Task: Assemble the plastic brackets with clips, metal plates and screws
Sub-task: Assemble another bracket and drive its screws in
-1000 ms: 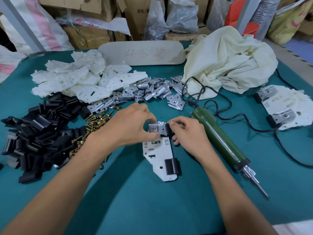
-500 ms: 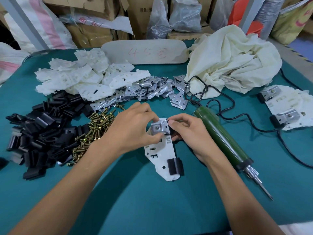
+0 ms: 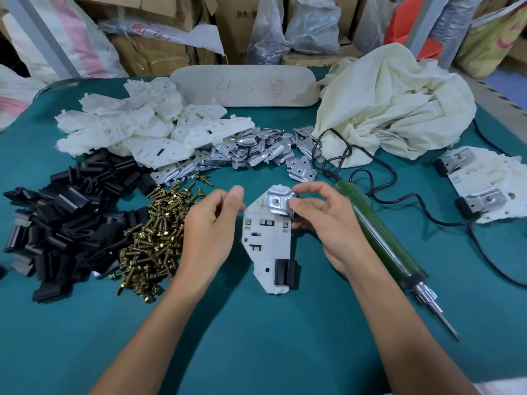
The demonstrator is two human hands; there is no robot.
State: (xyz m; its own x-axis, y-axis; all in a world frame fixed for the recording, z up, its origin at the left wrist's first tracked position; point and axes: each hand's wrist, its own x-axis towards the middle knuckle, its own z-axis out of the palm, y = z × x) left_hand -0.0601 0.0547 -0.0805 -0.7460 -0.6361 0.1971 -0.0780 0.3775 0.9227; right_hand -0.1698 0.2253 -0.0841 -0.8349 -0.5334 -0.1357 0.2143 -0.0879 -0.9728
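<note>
1. Both your hands were at the centre of the table [image 3: 256,346], at one white bracket [image 3: 265,240] that lay flat there.
2. Your right hand [image 3: 322,220] pinched a plate [image 3: 276,202] between thumb and fingertips, holding it against the bracket's twelve o'clock end.
3. Your left hand [image 3: 211,226] was loosely curled and held nothing, just beside the bracket at nine o'clock.
4. One black clip [image 3: 286,273] sat on the bracket's five o'clock edge.
5. Round the bracket, screws [image 3: 154,240] lay at nine o'clock with spare clips [image 3: 62,229] beyond them. Spare plates [image 3: 251,149] lay at twelve, spare brackets [image 3: 137,129] at eleven, the screwdriver [image 3: 382,240] at three and finished brackets [image 3: 490,183] at two.
</note>
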